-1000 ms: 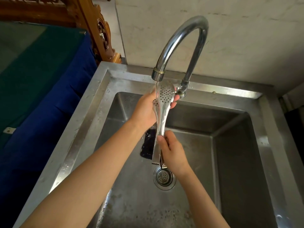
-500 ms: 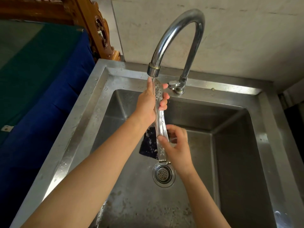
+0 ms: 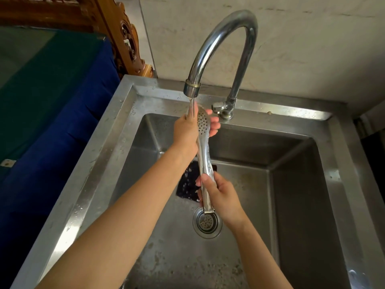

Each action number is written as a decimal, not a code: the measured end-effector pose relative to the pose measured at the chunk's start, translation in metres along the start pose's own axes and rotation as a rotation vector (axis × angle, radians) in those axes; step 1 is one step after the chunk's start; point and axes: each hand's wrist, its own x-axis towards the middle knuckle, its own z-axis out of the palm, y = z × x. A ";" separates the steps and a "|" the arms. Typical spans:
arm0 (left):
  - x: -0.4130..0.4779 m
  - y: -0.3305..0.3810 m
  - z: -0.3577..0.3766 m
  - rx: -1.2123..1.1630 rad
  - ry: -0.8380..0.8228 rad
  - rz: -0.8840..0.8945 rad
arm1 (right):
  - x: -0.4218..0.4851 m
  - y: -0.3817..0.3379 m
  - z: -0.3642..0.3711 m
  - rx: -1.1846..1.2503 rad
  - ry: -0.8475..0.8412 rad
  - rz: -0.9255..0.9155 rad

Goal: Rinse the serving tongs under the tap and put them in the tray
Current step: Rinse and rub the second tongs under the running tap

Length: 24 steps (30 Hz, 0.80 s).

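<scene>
Pale, streaked wall [image 3: 302, 49] fills the background from 12 to 2 o'clock, and below it a wet stainless-steel sink [image 3: 100, 163] with a deep square basin takes up most of the view. From the back rim at 1 o'clock a tall curved chrome tap [image 3: 218, 32] arches over toward 12 o'clock, and a thin stream of water [image 3: 192, 107] runs from its spout.

The perforated silver metal serving tongs [image 3: 205, 155] are held over the middle of the basin, nearly upright, with the holed spoon-shaped head at 12 o'clock right beside the stream and the hinge end at 6 o'clock. The left hand [image 3: 187, 130] wraps the head from the 9 o'clock side: its fingers [image 3: 214, 124] curl round the back and show on the far edge, and the water falls onto this hand by the head. The right hand [image 3: 220, 192] grips the lower handle from the 3 o'clock side, thumb and fingers curled round it. The two arms of the tongs lie pressed together.

On the basin floor, a round metal drain strainer [image 3: 207, 223] sits just under the hinge end in this view, and a flat black speckled patch [image 3: 187, 184] lies at 9 o'clock of the handle, partly behind it; what it is cannot be told.

At 9 o'clock, outside the sink, lies deep blue cloth [image 3: 52, 142] with dark green cloth [image 3: 37, 69] above it, and carved brown wooden furniture [image 3: 125, 38] stands at 11 o'clock.
</scene>
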 end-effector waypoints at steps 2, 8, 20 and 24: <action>-0.003 -0.003 -0.002 -0.026 -0.059 0.025 | 0.000 0.003 -0.001 0.016 0.006 -0.004; -0.017 -0.019 -0.023 -0.174 -0.254 0.027 | -0.003 0.013 -0.001 -0.038 0.046 -0.024; -0.010 -0.018 -0.026 0.106 0.115 -0.043 | -0.001 0.015 -0.005 -0.157 0.041 -0.024; -0.010 -0.022 -0.032 -0.206 -0.265 -0.003 | 0.002 0.008 -0.014 -0.041 -0.073 0.015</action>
